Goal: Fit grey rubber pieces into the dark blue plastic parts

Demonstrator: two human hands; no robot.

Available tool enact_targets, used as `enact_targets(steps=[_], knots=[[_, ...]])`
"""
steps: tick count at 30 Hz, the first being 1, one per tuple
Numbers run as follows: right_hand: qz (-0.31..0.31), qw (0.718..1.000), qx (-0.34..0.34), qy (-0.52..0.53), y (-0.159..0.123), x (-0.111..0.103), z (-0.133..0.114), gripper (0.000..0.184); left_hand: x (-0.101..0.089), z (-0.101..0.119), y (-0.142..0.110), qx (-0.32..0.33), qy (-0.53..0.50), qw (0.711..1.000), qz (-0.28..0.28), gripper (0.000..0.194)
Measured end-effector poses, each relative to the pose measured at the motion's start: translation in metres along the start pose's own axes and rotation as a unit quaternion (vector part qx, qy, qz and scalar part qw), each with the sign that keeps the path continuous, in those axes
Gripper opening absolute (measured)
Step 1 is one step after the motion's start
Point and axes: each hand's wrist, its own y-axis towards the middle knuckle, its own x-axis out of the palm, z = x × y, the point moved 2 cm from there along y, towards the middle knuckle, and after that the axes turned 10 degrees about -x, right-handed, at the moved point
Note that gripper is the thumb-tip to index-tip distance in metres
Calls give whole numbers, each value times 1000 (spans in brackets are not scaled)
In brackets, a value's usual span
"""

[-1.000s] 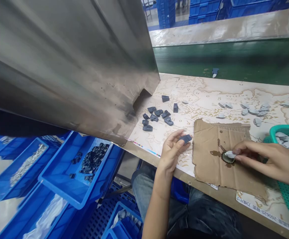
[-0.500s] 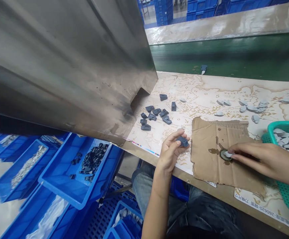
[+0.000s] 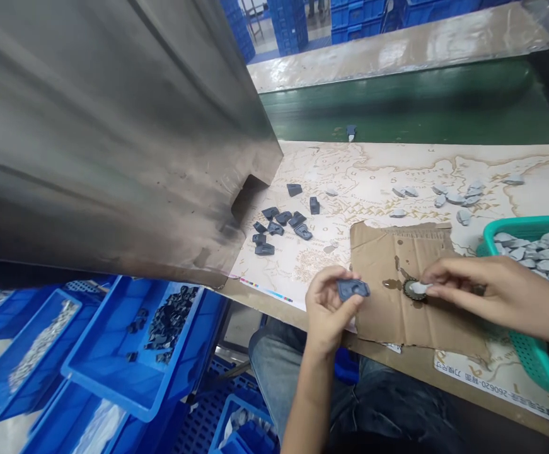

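My left hand (image 3: 327, 309) holds a dark slate-blue shaped piece (image 3: 352, 289) between fingers and thumb, just off the left edge of a torn cardboard sheet (image 3: 387, 321). My right hand (image 3: 491, 290) pinches a pale grey piece (image 3: 420, 289) against a bottle cap (image 3: 411, 290) lying on the cardboard, with dark liquid stains around it. Several dark pieces (image 3: 277, 228) lie loose on a printed map sheet (image 3: 340, 265). Several grey pieces (image 3: 456, 198) sit farther right on that sheet. A green plastic basket (image 3: 524, 227) full of grey pieces stands beyond my right wrist.
A large brushed-steel hood (image 3: 113, 139) fills the left side. Below it stand blue crates (image 3: 132, 347) holding dark and silvery parts. A green conveyor belt (image 3: 397, 107) runs behind the table, with one piece (image 3: 350, 132) on it. My jeans show below the table edge.
My left hand has turned the dark piece flatter and moved closer to the cardboard. My right hand stays at the cap. The whole view has shifted as my head moved.
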Motion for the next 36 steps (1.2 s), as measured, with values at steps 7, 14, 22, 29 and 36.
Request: enact_targets(steps=[7, 14, 22, 29, 36], knots=[[43, 976, 50, 208, -7, 0, -19, 46, 27, -11, -16, 79, -41, 995, -54, 32], [56, 959, 55, 273, -11, 7, -26, 45, 34, -8, -20, 95, -37, 992, -76, 27], [45, 947, 50, 315, -14, 10, -27, 38, 37, -2, -22, 101, 12, 991, -85, 24], [32, 959, 44, 277, -14, 9, -28, 44, 38, 4, -23, 113, 47, 986, -117, 22], [5, 952, 80, 297, -18, 10, -25, 48, 40, 5, -23, 145, 95, 976, -134, 19]])
